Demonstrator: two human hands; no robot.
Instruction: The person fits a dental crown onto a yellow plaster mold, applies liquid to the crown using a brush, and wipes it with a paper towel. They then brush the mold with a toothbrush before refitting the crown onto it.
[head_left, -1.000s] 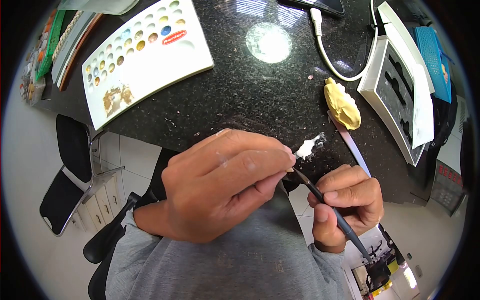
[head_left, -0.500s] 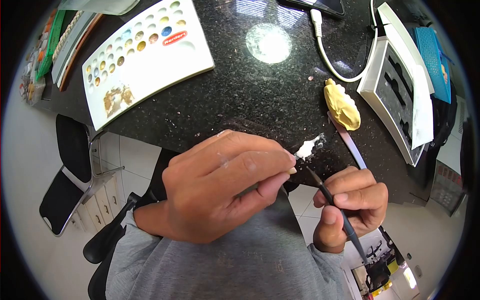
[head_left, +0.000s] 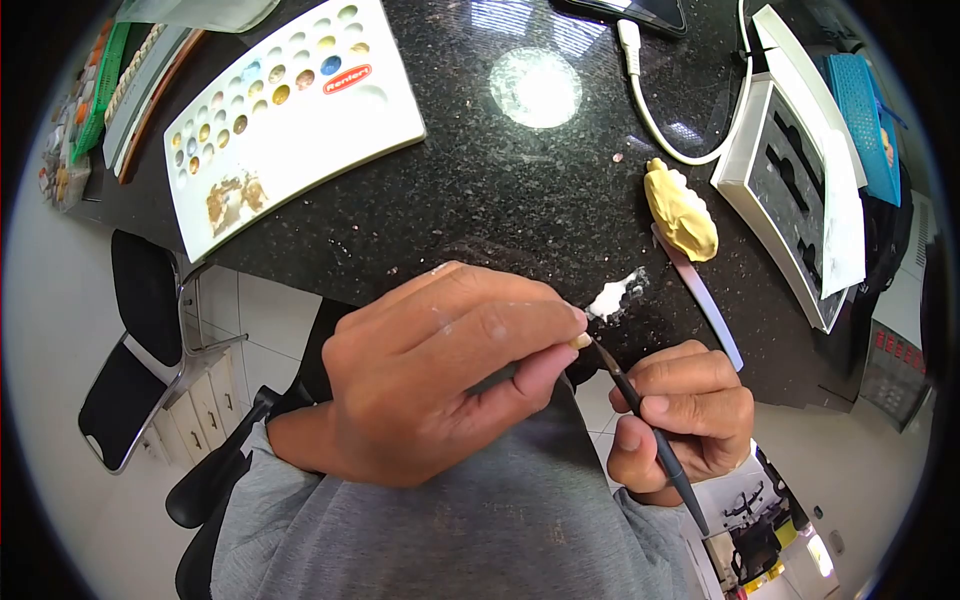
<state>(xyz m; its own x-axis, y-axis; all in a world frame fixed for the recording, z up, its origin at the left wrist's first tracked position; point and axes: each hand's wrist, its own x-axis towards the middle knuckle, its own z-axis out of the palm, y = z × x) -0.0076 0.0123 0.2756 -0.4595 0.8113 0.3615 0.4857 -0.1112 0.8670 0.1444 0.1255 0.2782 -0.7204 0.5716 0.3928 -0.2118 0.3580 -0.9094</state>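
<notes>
Your right hand (head_left: 685,420) has moved back in toward the left, so the tip of the thin dark brush (head_left: 650,435) now sits right against the small pale piece (head_left: 581,341), where half a second ago there was a gap between them. You grip the brush like a pen, fingers closed tight on its shaft. Your left hand (head_left: 440,370) pinches the pale piece between thumb and fingertips, with only its end showing. Both hands hover just off the near edge of the black stone countertop (head_left: 480,190), near a patch of white powder (head_left: 615,295). Farther right lie a yellow model (head_left: 681,212) and a pale spatula (head_left: 705,300); a white palette (head_left: 290,110) sits at the far left.
</notes>
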